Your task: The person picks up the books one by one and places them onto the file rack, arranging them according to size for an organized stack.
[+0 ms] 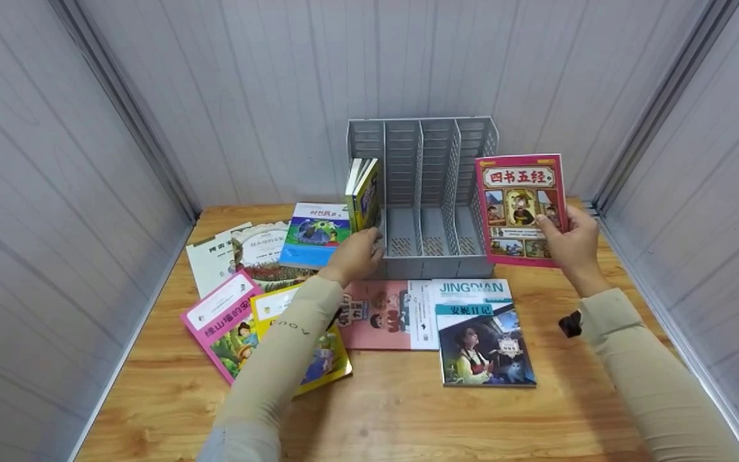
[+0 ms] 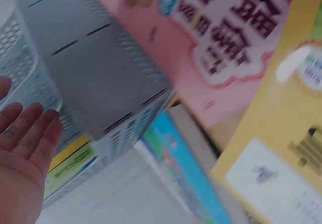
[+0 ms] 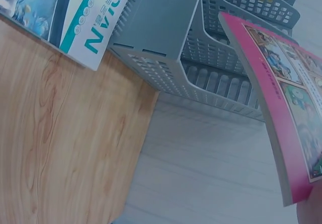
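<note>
Seven books lie loose on the tabletop [image 1: 408, 410]. The grey file rack [image 1: 422, 192] holds two upright books [image 1: 363, 192]; the left hand [image 1: 356, 256] rests beside them, fingers relaxed. The right hand [image 1: 571, 247] grips a pink book [image 1: 520, 192] upright beside the rack.

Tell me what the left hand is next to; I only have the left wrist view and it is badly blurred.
Observer: On the head view the left hand is at the front of the grey file rack, by its leftmost slot, where yellow-edged books already stand upright.
Operator: Is it gripping them?
Observer: I cannot tell from the head view; the left wrist view shows straight, open fingers.
Operator: What about the right hand?
Observer: The right hand holds a pink-covered book upright, just right of the rack.
Operator: Are the other slots free?
Observer: The three slots to the right look empty on the head view.
</note>
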Tool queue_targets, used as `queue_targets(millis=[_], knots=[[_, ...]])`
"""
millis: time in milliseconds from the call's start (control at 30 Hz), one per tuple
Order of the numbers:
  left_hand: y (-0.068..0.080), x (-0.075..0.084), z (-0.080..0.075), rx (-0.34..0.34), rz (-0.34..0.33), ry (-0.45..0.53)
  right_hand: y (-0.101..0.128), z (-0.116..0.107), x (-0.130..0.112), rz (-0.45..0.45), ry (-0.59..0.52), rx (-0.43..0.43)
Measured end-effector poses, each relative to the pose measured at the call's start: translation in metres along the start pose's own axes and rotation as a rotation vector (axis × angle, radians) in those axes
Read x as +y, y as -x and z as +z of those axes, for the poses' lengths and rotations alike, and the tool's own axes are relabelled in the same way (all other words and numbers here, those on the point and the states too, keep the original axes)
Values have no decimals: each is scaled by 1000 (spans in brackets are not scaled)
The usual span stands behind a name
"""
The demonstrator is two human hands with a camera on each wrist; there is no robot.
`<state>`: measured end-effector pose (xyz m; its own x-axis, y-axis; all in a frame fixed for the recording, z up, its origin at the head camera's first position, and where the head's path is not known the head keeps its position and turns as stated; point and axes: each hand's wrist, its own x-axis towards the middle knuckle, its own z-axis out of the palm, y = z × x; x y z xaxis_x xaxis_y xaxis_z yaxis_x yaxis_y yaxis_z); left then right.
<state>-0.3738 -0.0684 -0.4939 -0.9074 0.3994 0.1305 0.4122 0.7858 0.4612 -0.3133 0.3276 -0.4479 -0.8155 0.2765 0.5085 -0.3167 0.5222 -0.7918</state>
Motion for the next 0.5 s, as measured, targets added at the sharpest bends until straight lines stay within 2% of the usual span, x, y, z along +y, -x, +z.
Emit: queue_targets(millis=[167, 333, 500], knots=[[5, 5, -22, 25, 46, 131, 0, 0, -9, -8, -52, -56], [13, 11, -35, 10, 70, 231, 3, -4, -14, -1, -92, -121], [22, 18, -45, 23, 86, 298, 7, -8, -18, 6, -94, -247]])
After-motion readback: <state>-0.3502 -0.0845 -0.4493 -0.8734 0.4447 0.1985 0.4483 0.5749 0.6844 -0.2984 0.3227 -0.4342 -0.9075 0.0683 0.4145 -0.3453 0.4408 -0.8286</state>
